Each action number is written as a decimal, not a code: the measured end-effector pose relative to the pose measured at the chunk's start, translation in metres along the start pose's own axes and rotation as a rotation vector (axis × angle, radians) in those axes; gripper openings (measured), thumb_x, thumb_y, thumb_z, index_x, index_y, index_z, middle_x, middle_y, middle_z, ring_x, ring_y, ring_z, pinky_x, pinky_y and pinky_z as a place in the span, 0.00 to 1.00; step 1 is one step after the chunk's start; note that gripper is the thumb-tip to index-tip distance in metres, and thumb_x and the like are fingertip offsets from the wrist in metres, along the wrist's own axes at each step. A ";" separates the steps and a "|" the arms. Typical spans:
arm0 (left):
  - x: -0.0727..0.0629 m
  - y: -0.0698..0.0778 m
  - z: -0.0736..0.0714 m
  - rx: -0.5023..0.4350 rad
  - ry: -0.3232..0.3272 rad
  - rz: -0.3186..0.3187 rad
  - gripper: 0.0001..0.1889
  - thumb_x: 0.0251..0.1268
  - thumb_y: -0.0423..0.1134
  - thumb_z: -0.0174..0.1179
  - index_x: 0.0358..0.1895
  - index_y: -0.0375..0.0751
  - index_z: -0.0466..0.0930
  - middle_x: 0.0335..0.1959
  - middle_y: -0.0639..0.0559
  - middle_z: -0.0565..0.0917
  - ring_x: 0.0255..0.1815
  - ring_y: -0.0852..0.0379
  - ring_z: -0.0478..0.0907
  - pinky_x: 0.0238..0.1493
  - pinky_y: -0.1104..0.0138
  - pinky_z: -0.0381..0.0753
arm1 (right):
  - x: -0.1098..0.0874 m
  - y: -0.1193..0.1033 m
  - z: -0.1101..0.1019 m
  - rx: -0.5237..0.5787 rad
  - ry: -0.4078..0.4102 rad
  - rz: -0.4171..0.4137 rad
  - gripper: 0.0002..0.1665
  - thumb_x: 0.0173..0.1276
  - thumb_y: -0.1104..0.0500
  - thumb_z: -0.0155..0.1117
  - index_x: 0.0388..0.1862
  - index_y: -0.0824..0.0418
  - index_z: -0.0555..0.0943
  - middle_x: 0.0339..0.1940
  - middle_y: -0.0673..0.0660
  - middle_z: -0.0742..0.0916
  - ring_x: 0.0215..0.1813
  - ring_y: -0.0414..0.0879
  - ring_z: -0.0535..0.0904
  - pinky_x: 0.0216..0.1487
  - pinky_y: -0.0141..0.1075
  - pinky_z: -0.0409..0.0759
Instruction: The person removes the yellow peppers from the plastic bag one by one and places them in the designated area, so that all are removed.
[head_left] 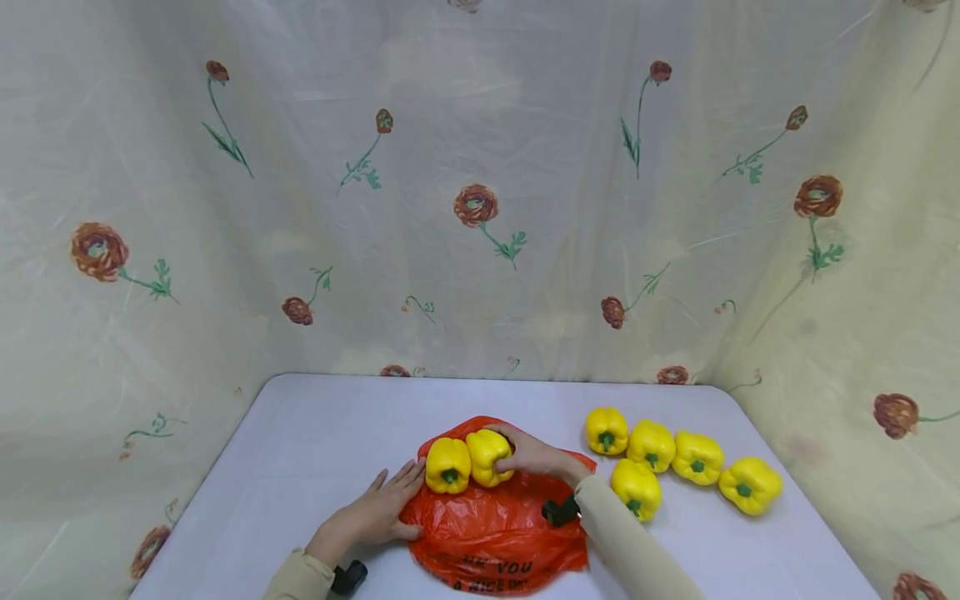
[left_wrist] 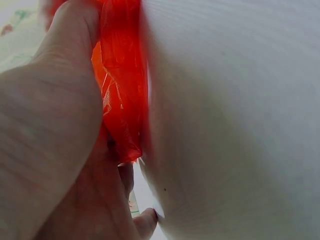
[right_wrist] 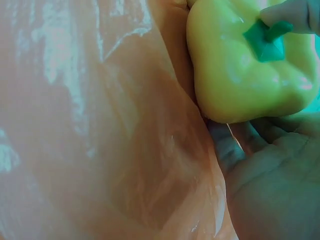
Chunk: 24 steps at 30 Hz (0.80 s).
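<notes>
A red plastic bag (head_left: 502, 521) with black lettering lies flat on the table, its near end toward me. Two yellow bell peppers stand side by side on its far part. My right hand (head_left: 542, 457) grips the right bell pepper (head_left: 483, 454), fingers behind it and thumb in front; in the right wrist view the thumb lies by the green stem of that pepper (right_wrist: 240, 75). The left bell pepper (head_left: 447, 467) touches it. Fingers spread and fairly straight, my left hand (head_left: 378, 510) rests at the bag's left edge, close to the left pepper.
On the right side of the white table (head_left: 322, 442) several more yellow bell peppers (head_left: 697, 458) lie in a loose group, one of them (head_left: 636, 490) near my right forearm. A flower-printed curtain (head_left: 480, 292) encloses the table's back and sides.
</notes>
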<state>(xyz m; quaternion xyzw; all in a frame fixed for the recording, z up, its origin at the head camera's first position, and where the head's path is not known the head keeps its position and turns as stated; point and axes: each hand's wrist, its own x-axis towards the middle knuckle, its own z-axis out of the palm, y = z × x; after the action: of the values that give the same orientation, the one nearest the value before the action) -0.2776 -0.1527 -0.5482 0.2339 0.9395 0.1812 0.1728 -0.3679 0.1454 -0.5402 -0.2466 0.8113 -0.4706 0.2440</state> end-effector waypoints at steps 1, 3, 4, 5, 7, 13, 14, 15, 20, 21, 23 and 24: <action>0.000 0.000 0.000 0.001 0.000 -0.003 0.51 0.58 0.64 0.60 0.77 0.42 0.48 0.80 0.48 0.46 0.80 0.46 0.41 0.75 0.40 0.39 | 0.000 0.000 0.000 -0.002 0.002 0.001 0.45 0.60 0.58 0.67 0.74 0.54 0.58 0.65 0.56 0.72 0.61 0.51 0.69 0.65 0.50 0.71; 0.000 0.000 0.000 -0.001 0.001 -0.003 0.51 0.58 0.63 0.61 0.77 0.42 0.48 0.80 0.48 0.46 0.80 0.46 0.41 0.75 0.40 0.39 | 0.000 0.000 0.000 -0.004 0.001 0.000 0.45 0.60 0.58 0.68 0.74 0.54 0.59 0.65 0.56 0.72 0.60 0.51 0.69 0.65 0.50 0.72; 0.000 0.000 0.000 0.000 0.001 -0.002 0.51 0.58 0.63 0.61 0.77 0.42 0.48 0.80 0.48 0.46 0.80 0.46 0.41 0.75 0.40 0.39 | 0.000 0.000 0.000 -0.003 -0.001 -0.004 0.44 0.60 0.58 0.68 0.73 0.55 0.59 0.65 0.57 0.72 0.60 0.51 0.69 0.65 0.50 0.72; 0.000 0.000 0.000 -0.001 0.001 -0.002 0.51 0.57 0.63 0.61 0.77 0.41 0.49 0.80 0.48 0.47 0.80 0.46 0.41 0.75 0.40 0.39 | 0.000 0.000 0.000 -0.003 0.001 -0.001 0.44 0.60 0.57 0.68 0.73 0.54 0.60 0.64 0.56 0.72 0.60 0.51 0.69 0.65 0.50 0.72; 0.000 0.000 0.000 -0.002 0.003 0.000 0.50 0.58 0.63 0.61 0.77 0.41 0.49 0.80 0.48 0.47 0.80 0.46 0.41 0.75 0.40 0.39 | -0.001 0.001 0.000 0.000 0.004 0.006 0.43 0.59 0.57 0.69 0.71 0.54 0.61 0.63 0.56 0.73 0.60 0.51 0.70 0.64 0.49 0.73; 0.000 0.000 -0.001 -0.002 0.005 0.001 0.50 0.57 0.63 0.61 0.77 0.41 0.49 0.80 0.48 0.47 0.80 0.45 0.41 0.75 0.39 0.39 | -0.001 0.000 0.001 0.001 0.019 0.025 0.41 0.59 0.54 0.70 0.68 0.55 0.62 0.61 0.54 0.74 0.58 0.49 0.71 0.62 0.46 0.75; 0.000 0.000 -0.001 -0.001 0.005 0.000 0.50 0.57 0.63 0.61 0.77 0.41 0.49 0.80 0.48 0.46 0.80 0.45 0.41 0.74 0.39 0.39 | -0.001 0.000 0.001 0.001 0.020 0.027 0.41 0.59 0.53 0.70 0.68 0.55 0.62 0.61 0.54 0.74 0.57 0.49 0.72 0.62 0.46 0.75; 0.001 0.000 -0.001 0.000 0.006 -0.001 0.50 0.57 0.63 0.61 0.77 0.42 0.49 0.80 0.48 0.46 0.80 0.45 0.41 0.74 0.39 0.39 | -0.002 -0.001 0.001 0.001 0.022 0.029 0.40 0.60 0.53 0.69 0.68 0.55 0.62 0.61 0.54 0.74 0.57 0.49 0.72 0.62 0.46 0.75; 0.000 0.001 -0.001 0.002 0.006 0.000 0.50 0.58 0.63 0.61 0.77 0.42 0.49 0.80 0.48 0.46 0.80 0.46 0.41 0.75 0.39 0.39 | -0.005 -0.006 0.003 -0.020 0.057 0.045 0.40 0.59 0.52 0.70 0.67 0.57 0.62 0.59 0.55 0.75 0.56 0.50 0.72 0.61 0.47 0.76; 0.000 0.001 -0.001 0.001 0.006 0.000 0.50 0.58 0.62 0.61 0.77 0.42 0.49 0.80 0.48 0.46 0.80 0.46 0.41 0.75 0.39 0.39 | -0.006 -0.007 0.003 -0.027 0.067 0.052 0.41 0.59 0.51 0.71 0.66 0.57 0.62 0.59 0.55 0.75 0.56 0.50 0.72 0.61 0.48 0.76; 0.000 0.002 -0.001 -0.003 0.003 -0.002 0.50 0.58 0.62 0.61 0.77 0.42 0.49 0.80 0.48 0.47 0.80 0.46 0.42 0.75 0.39 0.39 | -0.007 -0.008 0.004 -0.039 0.084 0.070 0.41 0.57 0.51 0.71 0.66 0.57 0.63 0.58 0.55 0.75 0.56 0.50 0.72 0.61 0.48 0.76; 0.000 0.002 -0.001 -0.007 0.002 -0.004 0.50 0.58 0.62 0.62 0.77 0.42 0.49 0.80 0.48 0.47 0.80 0.45 0.42 0.74 0.39 0.39 | -0.008 -0.008 0.004 -0.046 0.092 0.076 0.41 0.57 0.50 0.72 0.65 0.57 0.63 0.57 0.55 0.75 0.56 0.50 0.72 0.61 0.48 0.76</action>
<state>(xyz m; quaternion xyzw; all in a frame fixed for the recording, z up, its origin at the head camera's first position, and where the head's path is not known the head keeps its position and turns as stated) -0.2772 -0.1514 -0.5460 0.2312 0.9394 0.1844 0.1732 -0.3579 0.1442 -0.5341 -0.1996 0.8410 -0.4530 0.2183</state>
